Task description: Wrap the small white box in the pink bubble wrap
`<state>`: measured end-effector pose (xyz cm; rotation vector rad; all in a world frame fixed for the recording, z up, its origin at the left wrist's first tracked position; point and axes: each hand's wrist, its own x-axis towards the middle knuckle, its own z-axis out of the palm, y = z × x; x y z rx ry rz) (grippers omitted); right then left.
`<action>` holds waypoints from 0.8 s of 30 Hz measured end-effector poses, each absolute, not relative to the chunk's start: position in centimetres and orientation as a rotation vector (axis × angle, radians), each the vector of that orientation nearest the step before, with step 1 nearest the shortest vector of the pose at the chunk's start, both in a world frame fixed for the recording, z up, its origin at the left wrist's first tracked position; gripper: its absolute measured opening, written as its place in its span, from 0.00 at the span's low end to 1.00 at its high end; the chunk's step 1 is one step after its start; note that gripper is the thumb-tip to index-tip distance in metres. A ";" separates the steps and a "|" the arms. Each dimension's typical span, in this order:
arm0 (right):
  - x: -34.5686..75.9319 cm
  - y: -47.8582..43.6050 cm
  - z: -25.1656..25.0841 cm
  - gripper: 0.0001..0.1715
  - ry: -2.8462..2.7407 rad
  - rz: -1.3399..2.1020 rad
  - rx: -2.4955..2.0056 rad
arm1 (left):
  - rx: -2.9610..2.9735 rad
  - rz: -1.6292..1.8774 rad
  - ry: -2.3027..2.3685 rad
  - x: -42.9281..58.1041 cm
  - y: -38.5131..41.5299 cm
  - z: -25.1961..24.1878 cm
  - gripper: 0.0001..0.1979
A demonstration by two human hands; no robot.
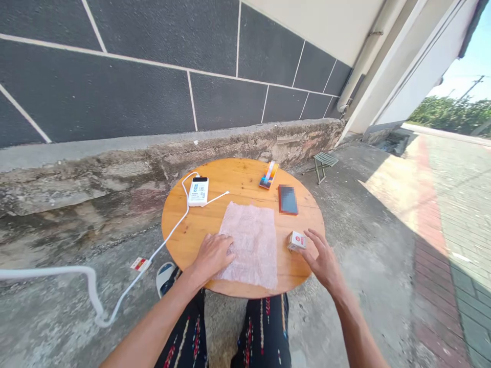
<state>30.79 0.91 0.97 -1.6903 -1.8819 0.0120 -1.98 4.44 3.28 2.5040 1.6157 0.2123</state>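
A sheet of bubble wrap (251, 240) lies flat on the round wooden table (241, 181). My left hand (211, 255) rests on the sheet's left edge with its fingers lying flat. My right hand (322, 258) hovers at the table's right edge, fingers spread, touching or nearly touching a small white box with a red mark (296, 240). Neither hand holds anything.
On the table are a white power bank (198, 191) with a white cable (161, 248) running off to the left, a dark phone (287, 199) and an orange packet (268, 175). A low concrete ledge and a dark wall stand behind. A small folding stool (324, 162) sits at the back right.
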 end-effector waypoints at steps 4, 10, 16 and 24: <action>26.9 -0.4 1.5 0.17 -1.953 -0.020 -1.549 | 2.506 0.199 1.637 -2.1 4.8 3.4 0.06; 21.2 -0.8 1.7 0.15 -2.303 0.141 -1.541 | 2.508 0.228 1.646 -2.4 4.6 3.3 0.08; 21.5 -0.7 1.7 0.14 -2.326 0.173 -1.616 | 2.509 0.282 1.612 -3.1 4.8 2.5 0.06; 21.9 -0.7 1.6 0.14 -2.346 0.189 -1.593 | 2.503 0.414 1.518 -4.3 4.3 2.2 0.11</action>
